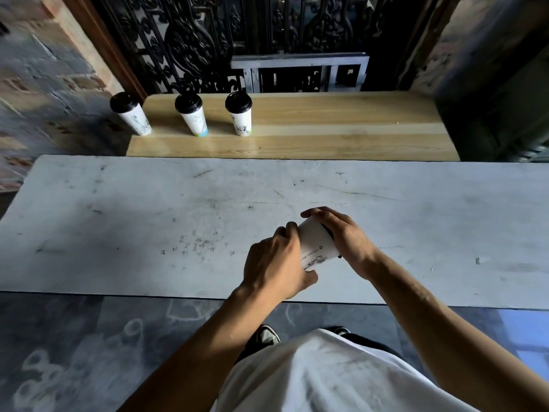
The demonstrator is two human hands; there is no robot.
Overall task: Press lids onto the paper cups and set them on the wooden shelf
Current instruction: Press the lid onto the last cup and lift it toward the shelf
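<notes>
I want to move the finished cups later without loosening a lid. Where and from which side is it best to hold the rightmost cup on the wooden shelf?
Grip the rightmost cup around its white paper wall, below the black lid, probably from the near, table side. It stands upright, the shelf to its right is bare, and its neighbour stands apart, leaving finger room.

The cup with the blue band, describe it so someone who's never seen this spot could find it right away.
Look past the grey worktable to the wooden shelf against the black ironwork. Three lidded cups stand in a row at its left end; take the middle cup. It alone has a blue-green band around its base, while its neighbours carry only dark line drawings.
</notes>
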